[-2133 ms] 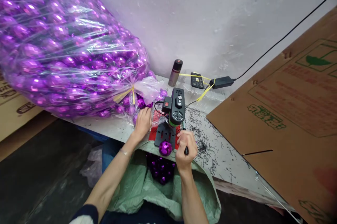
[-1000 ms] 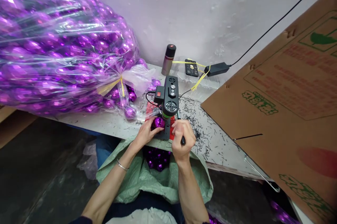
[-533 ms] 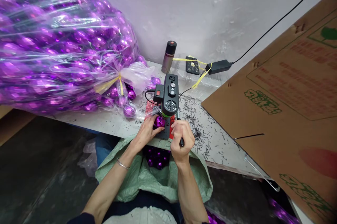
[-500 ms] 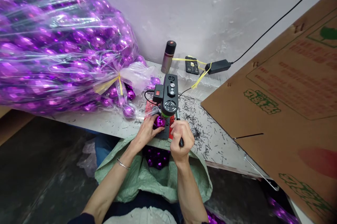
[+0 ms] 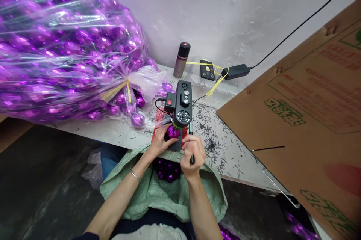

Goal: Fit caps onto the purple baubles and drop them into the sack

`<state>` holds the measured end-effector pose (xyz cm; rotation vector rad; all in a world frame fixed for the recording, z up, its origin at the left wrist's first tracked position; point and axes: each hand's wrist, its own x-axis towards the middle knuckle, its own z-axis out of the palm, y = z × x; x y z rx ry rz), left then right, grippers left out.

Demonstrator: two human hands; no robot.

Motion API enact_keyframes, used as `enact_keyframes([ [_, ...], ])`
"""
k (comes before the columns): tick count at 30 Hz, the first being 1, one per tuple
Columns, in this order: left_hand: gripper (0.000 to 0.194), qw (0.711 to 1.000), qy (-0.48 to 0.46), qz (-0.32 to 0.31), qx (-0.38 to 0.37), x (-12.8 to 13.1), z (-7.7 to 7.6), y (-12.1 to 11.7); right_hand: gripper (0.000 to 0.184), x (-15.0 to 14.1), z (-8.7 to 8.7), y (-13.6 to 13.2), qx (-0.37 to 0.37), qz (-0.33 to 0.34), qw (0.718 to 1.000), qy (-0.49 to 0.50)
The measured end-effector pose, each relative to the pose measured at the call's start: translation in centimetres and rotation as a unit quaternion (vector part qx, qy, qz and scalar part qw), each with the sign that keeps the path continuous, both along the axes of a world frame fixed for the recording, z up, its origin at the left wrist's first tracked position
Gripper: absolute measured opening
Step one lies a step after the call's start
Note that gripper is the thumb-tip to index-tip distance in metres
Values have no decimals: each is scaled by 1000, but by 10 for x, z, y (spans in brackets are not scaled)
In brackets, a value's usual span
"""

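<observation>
A small black bench drill press (image 5: 184, 101) with a red switch stands on the work table. Under its head sits a shiny purple faceted ball (image 5: 173, 132). My left hand (image 5: 161, 141) holds that ball from the left, thumb in front and fingers behind. My right hand (image 5: 193, 154) is wrapped around the black-gripped lever (image 5: 192, 159) at the press's right side. Below the table edge, an open green woven sack (image 5: 129, 198) lies across my lap with several purple balls (image 5: 167, 170) inside. The drill tip is hidden by the head.
A clear plastic bag of purple balls (image 5: 70, 52) fills the left. A large cardboard box (image 5: 304, 127) leans in from the right. Behind the press are a bottle (image 5: 182, 60), a phone-like item (image 5: 207, 70) and a power adapter (image 5: 237, 71). Black shavings (image 5: 210, 144) litter the table.
My right hand with the lever has come slightly lower and nearer to me. My left hand stays on the ball under the press. The view has shifted a little.
</observation>
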<state>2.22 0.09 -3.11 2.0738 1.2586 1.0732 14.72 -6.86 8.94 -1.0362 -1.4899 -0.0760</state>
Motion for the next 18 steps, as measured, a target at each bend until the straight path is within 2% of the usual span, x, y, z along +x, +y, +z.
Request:
enact_keyframes([
  [4, 57, 1000, -6, -2, 3, 1, 1, 0, 26, 0, -23, 2, 16, -2, 1000, 10],
  [7, 57, 1000, -3, 0, 4, 1, 0, 0, 26, -2, -35, 4, 30, -11, 999, 21],
  [18, 56, 1000, -13, 1, -5, 2, -1, 0, 28, -3, -49, 9, 57, -19, 998, 34],
])
